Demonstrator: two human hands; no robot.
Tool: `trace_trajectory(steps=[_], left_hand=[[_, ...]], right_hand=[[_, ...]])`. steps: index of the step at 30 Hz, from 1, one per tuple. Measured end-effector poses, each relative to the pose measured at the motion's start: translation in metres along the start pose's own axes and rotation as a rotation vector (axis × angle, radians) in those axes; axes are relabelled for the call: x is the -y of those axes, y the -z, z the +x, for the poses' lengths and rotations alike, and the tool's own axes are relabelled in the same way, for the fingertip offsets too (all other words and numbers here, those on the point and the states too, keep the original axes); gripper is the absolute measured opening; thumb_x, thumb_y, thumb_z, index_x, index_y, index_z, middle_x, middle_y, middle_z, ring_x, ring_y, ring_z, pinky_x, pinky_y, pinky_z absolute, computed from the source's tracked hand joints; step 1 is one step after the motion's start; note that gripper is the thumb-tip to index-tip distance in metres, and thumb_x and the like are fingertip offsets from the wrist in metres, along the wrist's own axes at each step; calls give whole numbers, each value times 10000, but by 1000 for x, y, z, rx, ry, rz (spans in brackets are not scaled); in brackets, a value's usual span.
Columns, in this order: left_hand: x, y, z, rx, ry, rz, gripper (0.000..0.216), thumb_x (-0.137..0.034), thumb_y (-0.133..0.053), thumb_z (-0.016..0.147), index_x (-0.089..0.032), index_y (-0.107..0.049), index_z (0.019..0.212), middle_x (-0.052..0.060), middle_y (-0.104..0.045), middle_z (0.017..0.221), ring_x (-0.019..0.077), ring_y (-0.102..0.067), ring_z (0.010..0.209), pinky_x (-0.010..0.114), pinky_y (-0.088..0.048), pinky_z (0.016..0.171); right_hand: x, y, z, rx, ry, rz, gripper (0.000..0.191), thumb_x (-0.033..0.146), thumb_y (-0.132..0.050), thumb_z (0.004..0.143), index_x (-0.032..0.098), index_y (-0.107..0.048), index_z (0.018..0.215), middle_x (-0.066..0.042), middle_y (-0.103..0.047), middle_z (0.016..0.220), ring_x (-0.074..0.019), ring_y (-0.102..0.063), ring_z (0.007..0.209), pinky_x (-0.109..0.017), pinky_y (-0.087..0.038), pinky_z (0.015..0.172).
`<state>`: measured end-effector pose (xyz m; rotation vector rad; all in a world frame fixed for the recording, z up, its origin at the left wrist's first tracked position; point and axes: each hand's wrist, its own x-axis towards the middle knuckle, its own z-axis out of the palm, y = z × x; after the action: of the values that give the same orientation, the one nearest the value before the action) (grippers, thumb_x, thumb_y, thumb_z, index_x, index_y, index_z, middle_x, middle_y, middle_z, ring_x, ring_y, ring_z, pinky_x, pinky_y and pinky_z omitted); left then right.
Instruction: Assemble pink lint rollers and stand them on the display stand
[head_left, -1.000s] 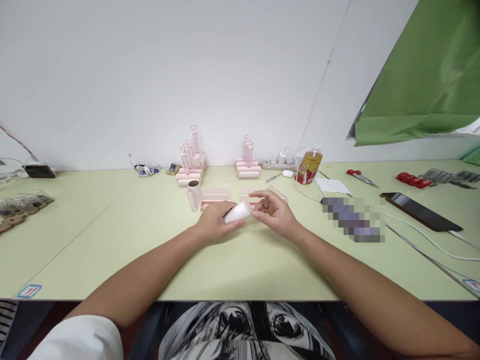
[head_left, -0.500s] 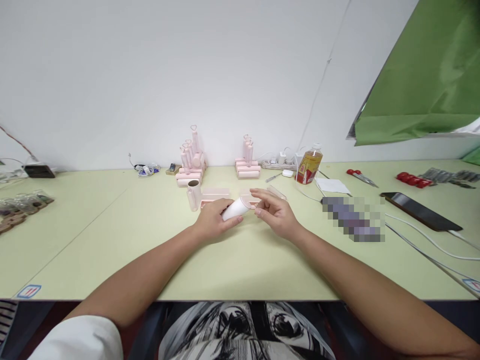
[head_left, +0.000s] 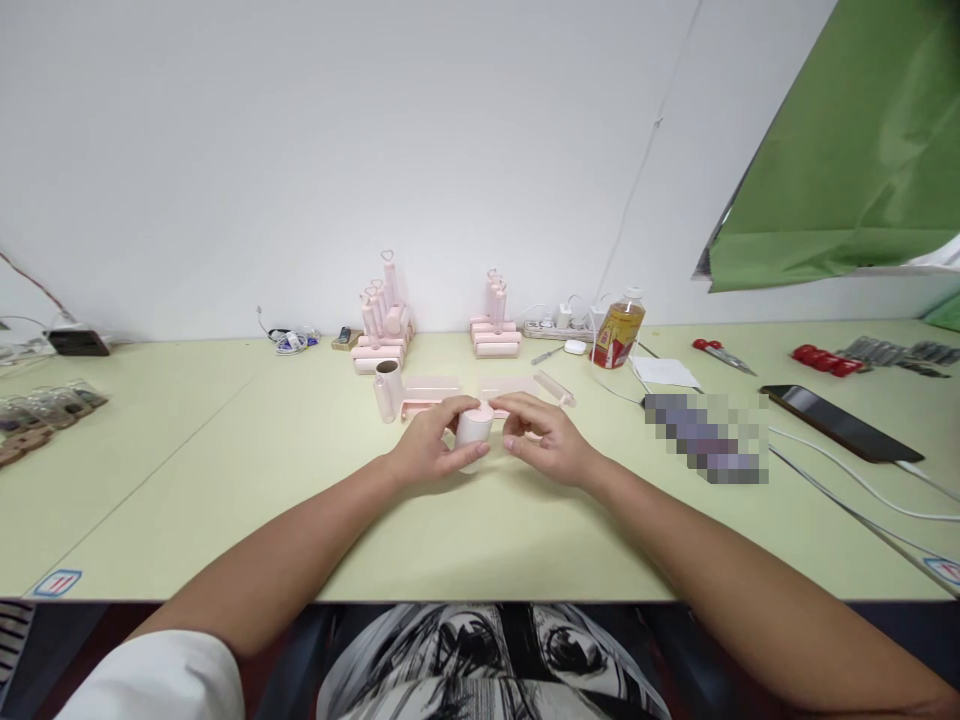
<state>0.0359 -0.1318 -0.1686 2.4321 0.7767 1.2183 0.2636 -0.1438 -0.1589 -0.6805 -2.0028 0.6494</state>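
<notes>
While my left hand (head_left: 427,452) clasps the pale tube (head_left: 474,430) upright, my right hand's (head_left: 546,440) fingertips pinch its top — I'd keep it steady.

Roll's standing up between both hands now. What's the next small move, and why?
Probably press the pink cap down onto the white roll. The left hand grips the roll upright on the table, the right hand has fingertips at its top, and the cap sits right there at that end.

A pale green table (head_left: 187,480) carries pink tube stacks (head_left: 384,330), a bottle (head_left: 619,332), scissors (head_left: 721,354) (red-handled) and a tablet (head_left: 840,424).
</notes>
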Motion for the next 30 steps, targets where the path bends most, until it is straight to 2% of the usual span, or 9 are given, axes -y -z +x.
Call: trace_trajectory(steps=[3,5,7,11,19,23,27,28,30], left_hand=[[0,1,1,-93,63,-19,386,-453,-648,800,-211,-509,1067,38,-639,906,142,-599,730,282,-488,655],[2,2,1,-131,99,-25,375,-475,-654,787,-211,-501,1005,9,-614,825,115,-546,635,262,-457,592],[4,3,1,-164,110,-26,371,-479,-669,773,-211,-493,959,-6,-602,792,98,-500,590,247,-432,554],[6,2,1,-192,123,-49,358,-476,-679,767,-210,-484,908,-9,-605,771,92,-481,576,237,-419,530],[5,3,2,-169,174,-77,353,-486,-661,776,-208,-490,908,10,-639,810,103,-527,610,250,-448,554],[5,3,2,-185,153,-75,343,-479,-660,784,-209,-489,906,12,-639,816,102,-523,605,252,-446,551],[8,2,1,-211,149,-91,353,-481,-657,795,-205,-489,938,-3,-592,769,107,-532,616,248,-444,545],[8,2,2,-221,153,-112,359,-477,-655,800,-205,-481,957,0,-585,781,111,-545,634,246,-448,547],[9,1,2,-255,167,-172,396,-474,-652,807,-209,-448,1018,22,-589,855,126,-583,703,246,-470,563]], right_hand=[[-2,13,3,-163,-186,-166,317,354,-585,857,213,-681,1123,-67,-699,921,-132,-552,577,-302,-481,582],[-4,23,5,-209,-331,-302,266,357,-573,847,201,-706,1015,-46,-705,823,-144,-554,562,-299,-459,565],[-7,32,7,-139,-436,-442,214,332,-567,831,207,-714,924,-36,-713,805,-163,-580,606,-295,-436,579],[-9,35,8,110,-557,-624,137,273,-567,801,206,-681,766,-39,-704,779,-187,-594,680,-278,-368,571],[-10,18,6,284,-598,-805,62,197,-589,771,185,-641,739,-89,-696,841,-207,-597,708,-280,-293,549],[-7,15,4,335,-572,-760,92,197,-577,776,179,-667,773,-107,-704,935,-219,-613,759,-280,-331,584],[-6,11,1,334,-463,-664,303,188,-575,761,160,-653,1052,-130,-683,1048,-249,-610,904,-284,-377,671],[-6,10,1,346,-440,-645,310,188,-574,757,156,-653,1055,-133,-679,1044,-249,-607,904,-284,-376,675],[-3,8,1,377,-416,-614,198,190,-560,758,157,-671,919,-122,-675,955,-229,-595,829,-279,-358,641]])
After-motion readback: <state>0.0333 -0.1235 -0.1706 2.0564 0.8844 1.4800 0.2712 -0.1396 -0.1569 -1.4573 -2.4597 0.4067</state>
